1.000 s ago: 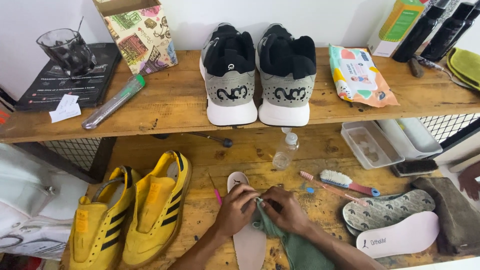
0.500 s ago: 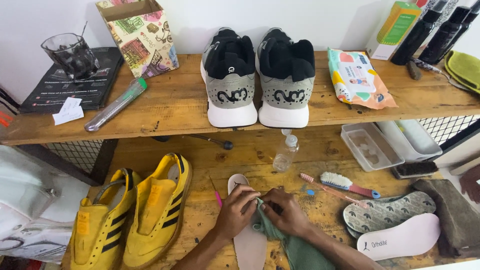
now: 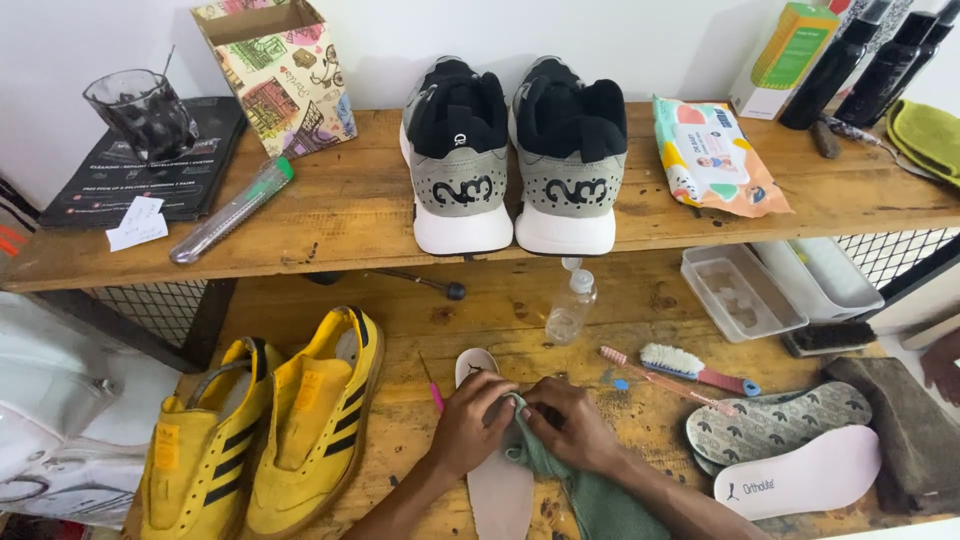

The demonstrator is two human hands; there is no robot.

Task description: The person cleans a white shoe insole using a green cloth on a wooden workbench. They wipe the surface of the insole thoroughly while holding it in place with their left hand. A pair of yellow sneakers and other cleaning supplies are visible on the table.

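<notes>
Yellow sneakers with black stripes sit far left on the wooden counter, side by side, toes toward the camera. Just right of them, left hand rests on a pale insole lying lengthwise on the counter, fingers curled, pinching the edge of a green cloth. Right hand sits right beside it, touching, fingers closed on the same cloth, which bunches between both hands and trails down under the right forearm. Pink stick lies just left of the insole top. Small clear bottle stands behind the hands. Pink-handled brush lies right of the hands. Two more insoles, one patterned, one white, overlap at far right, next to a dark folded cloth. On the shelf above: glass, patterned paper bag, grey-black sneakers, wipes pack, dark bottles.
</notes>
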